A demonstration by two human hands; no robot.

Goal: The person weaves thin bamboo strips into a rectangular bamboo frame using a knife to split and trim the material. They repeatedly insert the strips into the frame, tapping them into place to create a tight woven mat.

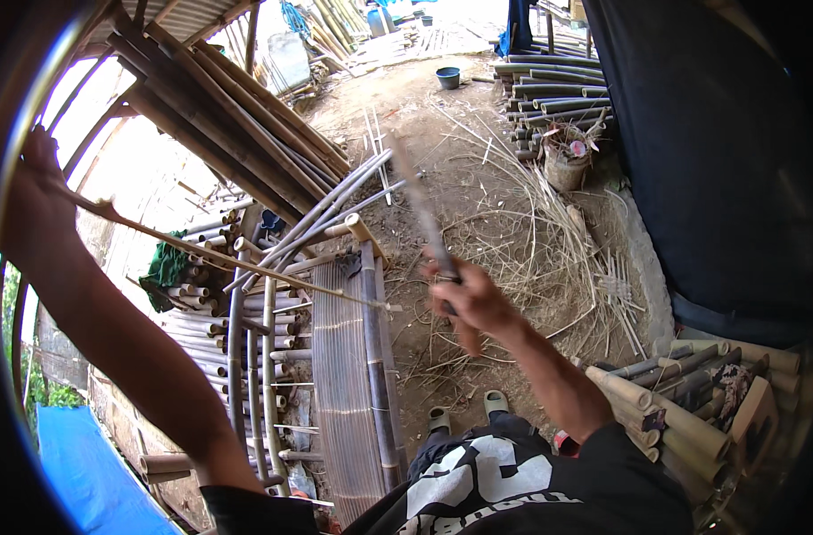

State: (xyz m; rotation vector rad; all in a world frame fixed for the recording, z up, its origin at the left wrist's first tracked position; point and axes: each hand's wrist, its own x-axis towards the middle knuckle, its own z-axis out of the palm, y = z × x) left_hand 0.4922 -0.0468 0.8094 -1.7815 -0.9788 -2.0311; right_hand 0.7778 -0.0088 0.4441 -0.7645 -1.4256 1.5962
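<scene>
My right hand (478, 299) is closed around the dark handle of a machete (417, 201), raised over the dirt floor. Its long blade points forward and is smeared by motion. At the far left rim, my left hand (39, 183) is raised, closed on a thin, knotty bamboo branch (201, 251). The branch slants down from that hand toward the middle, its pale tip ending just above the edge of a slatted bamboo bench (346, 419). Blade and branch are apart. Some fingers of my left hand are dim at the picture's edge.
Thick bamboo poles (237, 116) lean at the upper left. Cut bamboo lies stacked at the left, at the far right (553, 89) and near right (683, 401). Shavings (531, 241) litter the floor beside a bamboo stump (567, 165). A black sheet (718, 160) hangs right.
</scene>
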